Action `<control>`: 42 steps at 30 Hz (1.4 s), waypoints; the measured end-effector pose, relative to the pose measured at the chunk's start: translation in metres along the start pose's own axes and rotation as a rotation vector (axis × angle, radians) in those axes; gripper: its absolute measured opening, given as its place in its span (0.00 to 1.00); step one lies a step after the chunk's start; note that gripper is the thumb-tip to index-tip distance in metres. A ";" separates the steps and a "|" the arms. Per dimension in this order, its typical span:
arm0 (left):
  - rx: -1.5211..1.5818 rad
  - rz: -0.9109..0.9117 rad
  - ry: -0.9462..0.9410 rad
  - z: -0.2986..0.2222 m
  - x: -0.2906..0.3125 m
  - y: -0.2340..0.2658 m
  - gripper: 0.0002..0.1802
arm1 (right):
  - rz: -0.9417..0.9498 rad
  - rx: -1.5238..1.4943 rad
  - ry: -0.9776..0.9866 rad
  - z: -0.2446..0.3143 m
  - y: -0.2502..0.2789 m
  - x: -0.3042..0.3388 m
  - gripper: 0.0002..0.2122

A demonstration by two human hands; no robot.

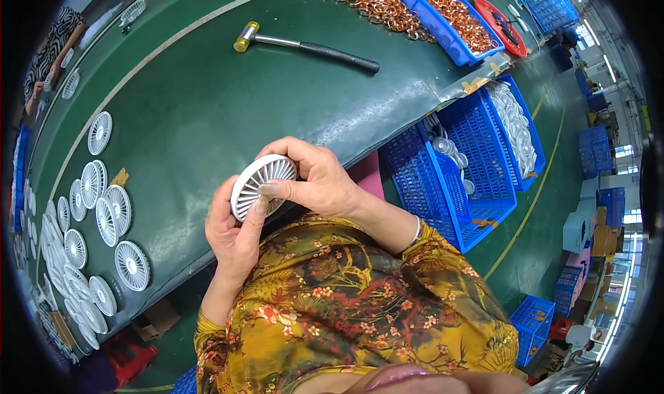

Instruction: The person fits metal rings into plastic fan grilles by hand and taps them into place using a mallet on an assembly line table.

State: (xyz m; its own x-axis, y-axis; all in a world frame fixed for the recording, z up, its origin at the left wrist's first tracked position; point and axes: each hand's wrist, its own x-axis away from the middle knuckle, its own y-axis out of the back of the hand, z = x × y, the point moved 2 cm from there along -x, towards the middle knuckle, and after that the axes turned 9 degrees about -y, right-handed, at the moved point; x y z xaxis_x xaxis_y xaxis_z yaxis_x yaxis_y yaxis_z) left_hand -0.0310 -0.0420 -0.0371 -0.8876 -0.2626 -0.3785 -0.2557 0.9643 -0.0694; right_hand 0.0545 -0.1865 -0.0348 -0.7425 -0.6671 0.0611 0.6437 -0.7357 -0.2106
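Observation:
A round white slatted cover, like a small fan grille (250, 181), is held up near the table's front edge. My left hand (232, 235) grips its left and lower rim, with the thumb on the slats. On the other side, my right hand (315, 179) wraps the rim, and its thumb presses at the middle beside the left thumb. The thumbs hide the centre of the grille. Beyond my hands a mallet (304, 47) lies on the green table (200, 103), its yellow-tipped head to the left and black handle to the right.
Many similar white grilles (131, 265) lie spread and piled at the left. Copper-coloured rings (377, 6) lie loose by a blue bin (477, 51) of them, with a red tray (499, 26) beyond. Blue crates (443, 179) with white parts stand at the right. Another person (55, 55) is at the far left.

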 end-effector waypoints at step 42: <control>-1.425 -0.517 -0.011 -0.022 -0.019 0.230 0.41 | -0.805 1.097 0.490 0.051 0.152 -0.028 0.04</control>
State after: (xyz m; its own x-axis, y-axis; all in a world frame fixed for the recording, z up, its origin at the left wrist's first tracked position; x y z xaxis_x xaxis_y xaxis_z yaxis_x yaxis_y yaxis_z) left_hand -0.0815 0.1837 -0.0253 -0.5859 -0.5449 -0.5999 -0.6806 -0.0710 0.7292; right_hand 0.1825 -0.2851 -0.0184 -0.8079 -0.0957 -0.5815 -0.3233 -0.7530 0.5731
